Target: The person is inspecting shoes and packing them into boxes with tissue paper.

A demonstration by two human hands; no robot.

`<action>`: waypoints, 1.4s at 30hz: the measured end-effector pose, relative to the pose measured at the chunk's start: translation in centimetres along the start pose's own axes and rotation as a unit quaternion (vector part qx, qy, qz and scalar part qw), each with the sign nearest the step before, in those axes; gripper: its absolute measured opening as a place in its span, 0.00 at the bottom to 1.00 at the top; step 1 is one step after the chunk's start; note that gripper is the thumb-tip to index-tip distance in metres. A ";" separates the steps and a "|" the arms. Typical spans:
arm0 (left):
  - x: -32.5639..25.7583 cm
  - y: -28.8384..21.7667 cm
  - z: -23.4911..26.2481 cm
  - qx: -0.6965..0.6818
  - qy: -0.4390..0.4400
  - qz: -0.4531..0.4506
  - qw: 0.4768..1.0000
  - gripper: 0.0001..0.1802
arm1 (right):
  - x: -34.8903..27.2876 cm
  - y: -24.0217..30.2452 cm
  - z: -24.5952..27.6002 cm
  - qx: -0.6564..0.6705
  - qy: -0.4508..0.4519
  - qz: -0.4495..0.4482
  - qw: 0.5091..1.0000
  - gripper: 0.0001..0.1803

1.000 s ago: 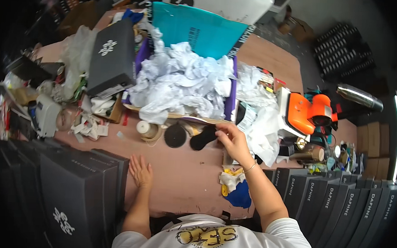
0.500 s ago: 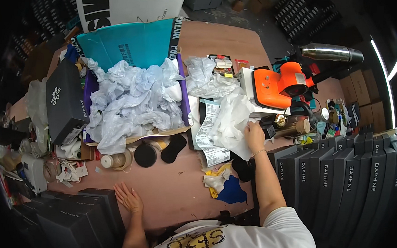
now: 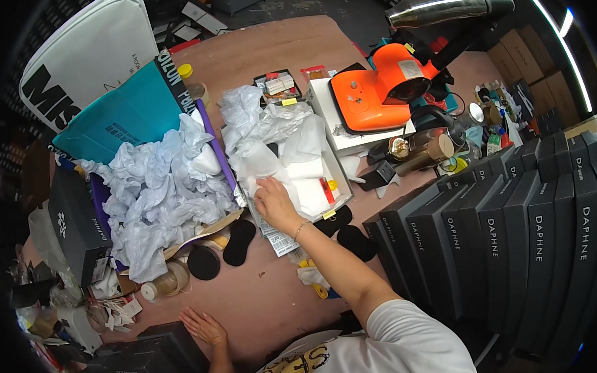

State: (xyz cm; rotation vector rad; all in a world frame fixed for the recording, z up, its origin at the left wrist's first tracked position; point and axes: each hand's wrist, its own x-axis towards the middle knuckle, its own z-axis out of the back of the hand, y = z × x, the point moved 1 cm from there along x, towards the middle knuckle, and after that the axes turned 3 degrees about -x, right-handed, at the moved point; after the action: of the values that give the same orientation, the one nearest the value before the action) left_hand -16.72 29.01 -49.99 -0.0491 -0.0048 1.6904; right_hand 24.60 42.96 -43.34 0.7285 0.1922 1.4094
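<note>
My right hand point(image 3: 276, 204) is closed on the edge of a sheet of white tissue paper point(image 3: 256, 163), over an open shallow box point(image 3: 346, 198). Inside that box lie more white paper point(image 3: 307, 180) and a small red-and-yellow item point(image 3: 328, 189). Below my right hand, a printed label sheet point(image 3: 282, 243) shows partly. My left hand point(image 3: 204, 328) lies flat with fingers spread, holding nothing, beside dark grey boxes point(image 3: 158, 355) at the lower left.
A purple-edged carton point(image 3: 214, 138) heaped with crumpled tissue point(image 3: 157, 186) stands left. Behind the shallow box, an orange machine point(image 3: 374, 89) sits on a white box. Upright dark shoe boxes point(image 3: 492, 230) line the right. Black oval pads point(image 3: 240, 241) and a jar point(image 3: 165, 281) lie in front.
My right hand has moved left with the tissue paper, uncovering the box's white contents and the red-and-yellow item. The view has shifted; my left hand still rests flat.
</note>
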 end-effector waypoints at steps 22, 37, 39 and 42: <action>-0.3 1.5 -0.4 -0.171 0.005 0.030 0.985 0.35 | 11.7 33.3 -5.1 0.306 0.292 0.077 0.903 0.40; 0.2 3.3 7.1 -0.168 -0.058 -0.007 0.984 0.26 | 20.2 36.1 -11.8 0.552 0.470 -0.222 0.652 0.35; 0.4 3.4 7.6 -0.169 -0.056 -0.010 0.984 0.26 | 22.2 35.1 -11.4 0.537 0.454 -0.191 0.685 0.36; 0.6 3.3 8.4 -0.169 -0.072 -0.017 0.983 0.26 | 24.0 34.0 -10.5 0.419 0.445 -0.174 0.772 0.36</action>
State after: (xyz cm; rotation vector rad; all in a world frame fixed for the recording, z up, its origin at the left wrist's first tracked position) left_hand -20.36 29.44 -41.72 -0.1798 -0.4004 1.6408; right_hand -4.61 68.62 -25.18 0.6076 1.7089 1.1643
